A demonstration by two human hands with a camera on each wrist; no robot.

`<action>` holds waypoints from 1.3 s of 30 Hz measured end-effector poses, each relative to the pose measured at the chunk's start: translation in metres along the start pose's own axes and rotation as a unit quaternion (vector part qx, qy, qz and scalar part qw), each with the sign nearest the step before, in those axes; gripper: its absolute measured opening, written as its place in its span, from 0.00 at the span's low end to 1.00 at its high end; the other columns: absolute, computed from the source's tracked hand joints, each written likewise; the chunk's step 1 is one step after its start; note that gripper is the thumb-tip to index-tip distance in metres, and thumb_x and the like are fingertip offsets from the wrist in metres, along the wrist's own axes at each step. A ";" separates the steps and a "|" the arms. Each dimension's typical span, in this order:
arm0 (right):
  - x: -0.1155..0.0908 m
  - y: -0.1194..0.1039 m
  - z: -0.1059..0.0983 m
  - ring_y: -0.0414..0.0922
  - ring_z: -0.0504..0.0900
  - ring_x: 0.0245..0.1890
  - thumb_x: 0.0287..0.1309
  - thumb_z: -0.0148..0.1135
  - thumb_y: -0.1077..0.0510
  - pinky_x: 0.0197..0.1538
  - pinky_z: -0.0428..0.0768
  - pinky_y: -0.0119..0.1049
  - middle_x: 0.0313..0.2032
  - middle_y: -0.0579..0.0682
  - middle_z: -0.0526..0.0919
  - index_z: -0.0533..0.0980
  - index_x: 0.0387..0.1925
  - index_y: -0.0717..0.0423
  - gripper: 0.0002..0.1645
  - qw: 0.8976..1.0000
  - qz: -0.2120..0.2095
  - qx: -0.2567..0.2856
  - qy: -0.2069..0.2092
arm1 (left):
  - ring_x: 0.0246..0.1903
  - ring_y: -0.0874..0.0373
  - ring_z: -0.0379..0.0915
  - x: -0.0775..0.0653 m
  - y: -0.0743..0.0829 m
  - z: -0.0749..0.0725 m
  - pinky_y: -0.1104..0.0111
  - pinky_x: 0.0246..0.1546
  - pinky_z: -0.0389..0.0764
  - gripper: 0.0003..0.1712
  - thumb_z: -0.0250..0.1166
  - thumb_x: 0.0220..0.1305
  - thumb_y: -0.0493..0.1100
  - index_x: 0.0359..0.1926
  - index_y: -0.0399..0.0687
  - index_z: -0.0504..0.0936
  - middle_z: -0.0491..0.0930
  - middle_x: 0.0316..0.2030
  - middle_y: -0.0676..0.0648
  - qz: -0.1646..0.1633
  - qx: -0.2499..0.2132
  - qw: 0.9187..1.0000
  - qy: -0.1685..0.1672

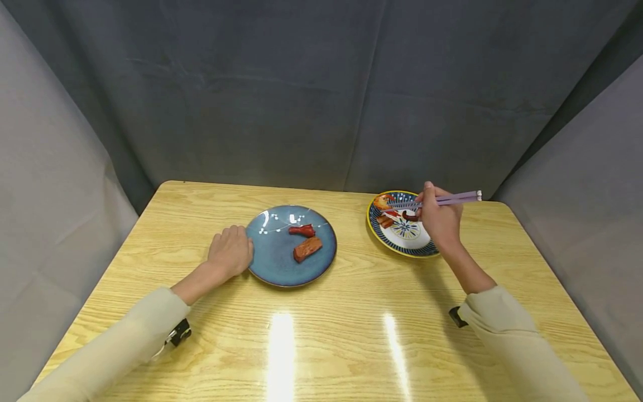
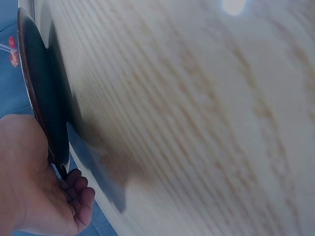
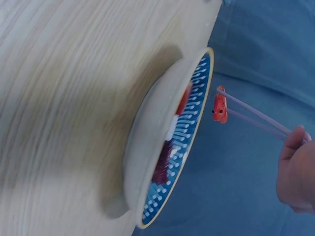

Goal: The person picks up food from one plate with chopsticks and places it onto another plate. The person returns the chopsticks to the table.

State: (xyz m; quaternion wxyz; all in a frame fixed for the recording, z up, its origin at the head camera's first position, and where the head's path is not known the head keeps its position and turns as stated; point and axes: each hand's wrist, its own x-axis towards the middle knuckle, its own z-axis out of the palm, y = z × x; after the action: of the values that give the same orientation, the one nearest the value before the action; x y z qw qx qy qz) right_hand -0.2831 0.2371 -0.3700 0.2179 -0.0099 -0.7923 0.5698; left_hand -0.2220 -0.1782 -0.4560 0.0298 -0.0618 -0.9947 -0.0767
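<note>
My left hand (image 1: pixel 231 251) grips the left rim of a round blue plate (image 1: pixel 273 254), with fingers curled at its edge in the left wrist view. On that plate lie a small red food piece (image 1: pixel 301 230) and a brown chunk of meat (image 1: pixel 307 249). My right hand (image 1: pixel 442 215) holds a pair of light purple chopsticks (image 1: pixel 459 198). Their tips pinch an orange-red shrimp (image 3: pixel 220 109), raised over a patterned, yellow-rimmed plate (image 1: pixel 417 242). A brown striped piece (image 1: pixel 385 221) and a dark curved piece (image 1: pixel 410 216) lie on this plate.
Both plates stand on a light wooden table (image 1: pixel 341 324), the patterned one near its far edge. A dark grey curtain (image 1: pixel 276 111) hangs right behind the table, and pale cloth (image 1: pixel 45 184) hangs at the sides.
</note>
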 end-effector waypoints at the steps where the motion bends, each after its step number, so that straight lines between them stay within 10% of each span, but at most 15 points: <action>1: -0.003 -0.006 0.001 0.39 0.73 0.10 0.64 0.49 0.47 0.15 0.73 0.31 0.13 0.55 0.75 0.76 0.23 0.69 0.28 1.000 -0.003 0.011 -0.005 | 0.28 0.48 0.62 0.000 0.000 0.000 0.60 0.27 0.62 0.16 0.43 0.67 0.46 0.31 0.36 0.66 0.63 0.26 0.43 -0.001 0.000 1.000 -0.001; 13: -0.034 -0.056 0.014 0.47 0.73 0.10 0.66 0.49 0.53 0.13 0.70 0.30 0.15 0.66 0.73 0.75 0.23 0.74 0.27 0.996 -0.053 0.040 -0.059 | 0.28 0.49 0.62 0.000 0.002 -0.001 0.60 0.26 0.62 0.16 0.44 0.67 0.46 0.31 0.36 0.66 0.63 0.25 0.44 0.003 0.000 1.000 0.004; 39: -0.071 -0.077 0.045 0.46 0.69 0.09 0.67 0.47 0.55 0.13 0.69 0.29 0.16 0.71 0.71 0.73 0.21 0.76 0.27 0.984 -0.072 0.070 -0.146 | 0.28 0.49 0.61 0.000 0.004 -0.002 0.61 0.26 0.62 0.16 0.44 0.67 0.46 0.31 0.36 0.66 0.62 0.25 0.44 0.001 -0.008 1.000 0.002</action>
State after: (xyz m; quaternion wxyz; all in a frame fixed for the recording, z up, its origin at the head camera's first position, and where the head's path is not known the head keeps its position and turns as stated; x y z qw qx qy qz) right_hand -0.2171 0.1511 -0.3348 0.1406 0.1461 -0.7723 0.6021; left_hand -0.2215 -0.1746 -0.4530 0.0319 -0.0629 -0.9939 -0.0843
